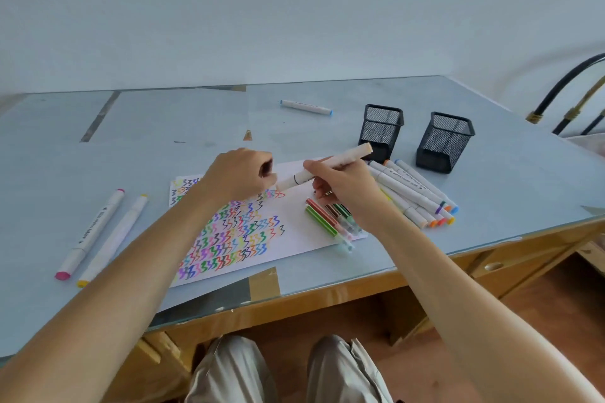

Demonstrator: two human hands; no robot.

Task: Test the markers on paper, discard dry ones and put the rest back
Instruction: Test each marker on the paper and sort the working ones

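Observation:
My right hand [340, 186] grips a white marker [327, 167] with a pale orange end, held slanted above the paper [294, 232]. My left hand [242, 173] is curled at the marker's lower end, touching it or its cap; what the fingers hold is hidden. The sheet is covered with coloured zigzag scribbles. A bunch of white markers [412, 193] lies right of the paper. Several thin striped pens [327, 219] lie on the sheet's right edge. Two black mesh pen cups [381, 131] [445, 141] stand behind them.
Two white markers, one with pink ends [90, 232] and one with yellow ends [114, 239], lie at the left of the table. A blue-ended marker [306, 107] lies far back. The table's front edge [294, 301] is near my knees. A chair frame [576, 98] stands right.

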